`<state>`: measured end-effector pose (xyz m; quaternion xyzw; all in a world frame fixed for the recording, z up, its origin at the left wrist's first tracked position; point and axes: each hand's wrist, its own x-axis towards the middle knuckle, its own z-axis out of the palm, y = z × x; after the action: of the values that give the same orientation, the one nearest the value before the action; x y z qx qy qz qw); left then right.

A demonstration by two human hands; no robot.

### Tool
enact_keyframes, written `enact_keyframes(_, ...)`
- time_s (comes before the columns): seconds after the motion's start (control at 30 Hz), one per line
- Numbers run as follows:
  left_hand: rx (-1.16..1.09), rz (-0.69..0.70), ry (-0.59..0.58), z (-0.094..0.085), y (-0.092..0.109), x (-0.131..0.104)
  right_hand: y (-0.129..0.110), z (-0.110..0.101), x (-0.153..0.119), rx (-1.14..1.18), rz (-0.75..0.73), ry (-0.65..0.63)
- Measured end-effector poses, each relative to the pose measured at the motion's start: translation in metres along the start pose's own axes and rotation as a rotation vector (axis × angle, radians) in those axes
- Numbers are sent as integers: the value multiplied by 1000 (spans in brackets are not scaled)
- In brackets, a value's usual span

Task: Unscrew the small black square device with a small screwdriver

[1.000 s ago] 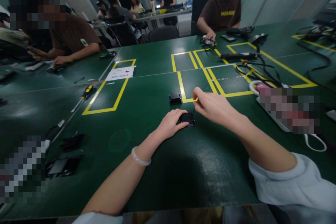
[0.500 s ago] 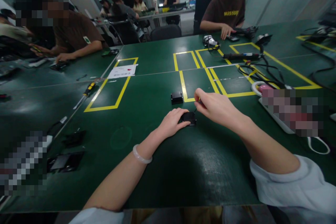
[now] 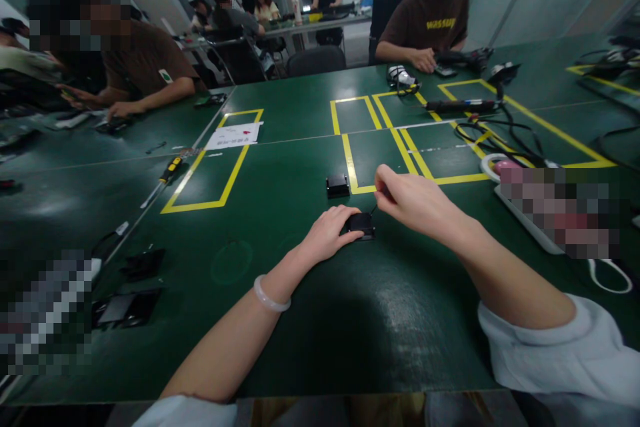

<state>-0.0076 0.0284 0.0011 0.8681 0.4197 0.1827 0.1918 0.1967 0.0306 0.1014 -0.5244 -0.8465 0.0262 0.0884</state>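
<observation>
My left hand [image 3: 330,232] grips a small black block-like part [image 3: 362,225] from its left side, fingers over the far edge and thumb along the near one. The part rests on the green table [image 3: 300,320]. My right hand [image 3: 397,192] is closed in a pinch just beyond its right side. From those fingers a thin dark rod [image 3: 373,211] slants down to the part's far right corner; most of it is hidden in the hand. A similar black block [image 3: 337,185] lies just behind, touched by neither hand.
To the left lie a yellow-and-black screwdriver [image 3: 171,171] and flat black pieces [image 3: 125,307]. A white paper sheet [image 3: 234,136] sits by yellow tape. Cables [image 3: 525,127] and a black pen-like tool [image 3: 463,107] are at right. Two people sit across the table.
My right hand has shifted very slightly to the right and its fingers have turned a little around the thin rod. My left hand stays on the black part.
</observation>
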Motion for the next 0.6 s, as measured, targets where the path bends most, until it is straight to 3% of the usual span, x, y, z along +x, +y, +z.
enact_keyframes(0.6, 6, -1, 0, 0, 0, 0, -1, 0, 1, 4, -16, -24)
